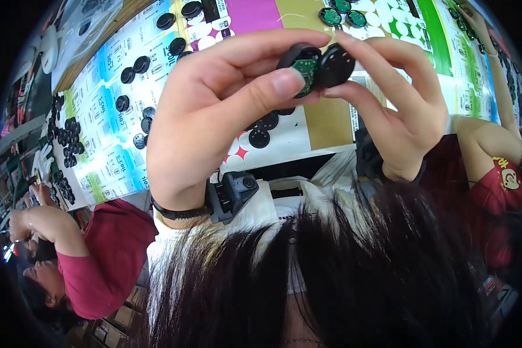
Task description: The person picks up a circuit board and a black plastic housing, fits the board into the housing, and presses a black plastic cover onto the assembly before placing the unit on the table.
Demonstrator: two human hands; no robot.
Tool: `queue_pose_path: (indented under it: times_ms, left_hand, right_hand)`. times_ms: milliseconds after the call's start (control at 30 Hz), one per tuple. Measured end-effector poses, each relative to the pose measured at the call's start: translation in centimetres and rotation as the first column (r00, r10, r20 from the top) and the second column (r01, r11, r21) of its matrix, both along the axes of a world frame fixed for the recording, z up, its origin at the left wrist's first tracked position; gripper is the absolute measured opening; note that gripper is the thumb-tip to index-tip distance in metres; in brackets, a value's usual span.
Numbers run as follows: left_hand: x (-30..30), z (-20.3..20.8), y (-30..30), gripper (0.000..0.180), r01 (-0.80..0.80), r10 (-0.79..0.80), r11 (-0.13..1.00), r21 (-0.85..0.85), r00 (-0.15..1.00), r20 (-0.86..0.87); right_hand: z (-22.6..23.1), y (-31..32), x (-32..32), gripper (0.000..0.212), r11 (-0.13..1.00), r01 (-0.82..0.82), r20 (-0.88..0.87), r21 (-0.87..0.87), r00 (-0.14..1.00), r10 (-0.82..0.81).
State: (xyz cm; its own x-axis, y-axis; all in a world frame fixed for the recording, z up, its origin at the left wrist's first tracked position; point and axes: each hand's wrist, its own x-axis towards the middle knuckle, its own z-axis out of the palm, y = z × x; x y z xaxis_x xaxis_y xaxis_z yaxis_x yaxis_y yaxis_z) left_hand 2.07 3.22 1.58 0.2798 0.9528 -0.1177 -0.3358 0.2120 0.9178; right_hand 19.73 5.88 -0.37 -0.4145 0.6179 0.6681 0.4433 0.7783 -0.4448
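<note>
My left hand [206, 110] pinches a round black plastic housing [290, 56] between thumb and fingers. A green circuit board [309, 68] shows inside that housing, partly behind my thumb. Fingers and thumb of my right hand [406, 95] grip a round black disc [337, 65] with small holes by its edge. The disc is tilted right beside the housing; whether they touch is hard to make out. Below the hands, several black discs [259, 138] lie on the white part of the tabletop, some hidden by my left hand.
Printed sheets cover the table [107, 104]. Black round parts [127, 75] are scattered at left, with a dense cluster [72, 139] farther left. Green circuit boards in black rims [330, 17] lie at the far side. People in dark red sit left [107, 255] and right [496, 214].
</note>
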Motion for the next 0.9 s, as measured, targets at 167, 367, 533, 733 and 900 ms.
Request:
queue_pose_path:
  times_ms: [167,367,533,733,900]
  left_hand:
    - [-0.6,-0.6,0.6,0.056,0.093,-0.092,0.995,0.044,0.995,-0.028]
    - [-0.5,-1.5,0.5,0.06,0.131,-0.131,0.991,0.015,0.99,0.045]
    - [-0.4,-1.5,0.2,0.059,0.101,-0.102,0.994,0.036,0.994,0.038]
    - [0.1,-1.0,-0.4,0.048,0.048,-0.05,0.995,0.087,0.999,0.022]
    - [1.8,-1.1,-1.9,0.032,-0.163,0.196,0.971,0.176,0.963,-0.185]
  right_hand:
    - [1.0,-0.8,-0.2,0.05,0.991,-0.12,-0.104,-0.06,0.988,0.114]
    - [3.2,-1.2,-1.0,0.049,0.988,-0.06,0.075,-0.142,0.995,0.071]
    - [3.3,-1.2,-0.6,0.049,0.996,-0.072,0.208,-0.059,0.975,0.083]
    - [3.0,-1.6,-0.6,0.048,0.993,-0.078,0.191,-0.087,0.977,0.093]
    - [0.9,-1.8,-2.4,0.046,0.999,0.006,0.067,-0.05,0.998,-0.002]
